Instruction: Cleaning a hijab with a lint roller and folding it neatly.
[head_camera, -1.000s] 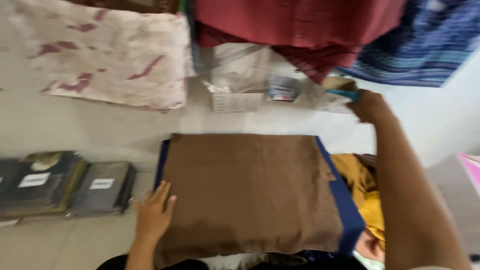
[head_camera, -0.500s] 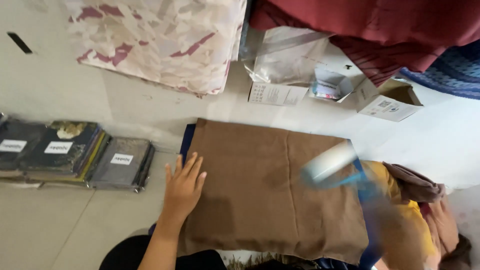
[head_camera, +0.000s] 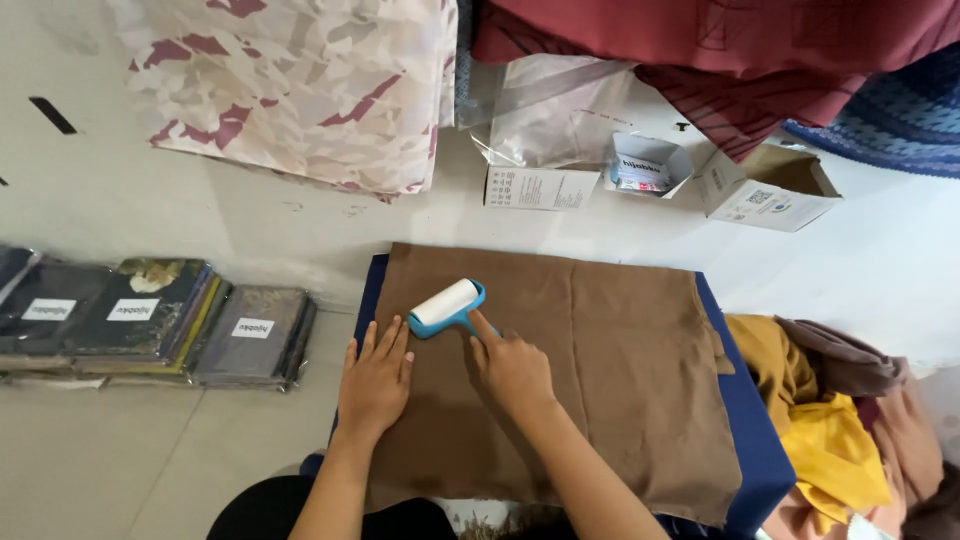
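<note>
— Right hand (head_camera: 512, 372)?
— Clamped on the blue handle of a white-barrelled lint roller (head_camera: 446, 306), index finger stretched along it; roller lying on the folded brown cloth (head_camera: 590, 370), near its upper left corner.
— Left hand (head_camera: 374, 378)?
— Pressed flat on the brown cloth's left edge, fingers slightly apart, gripping nothing, just left of the roller.
— Under the cloth?
— A dark blue board (head_camera: 755, 440), showing along the right and left sides.
— Around the brown cloth?
— Left: dark packaged fabrics with white labels (head_camera: 150, 320). Above: open white cardboard boxes (head_camera: 650, 170) and a pale cloth with maroon blotches (head_camera: 300, 90). Right: a heap of yellow and brown garments (head_camera: 830, 420).
</note>
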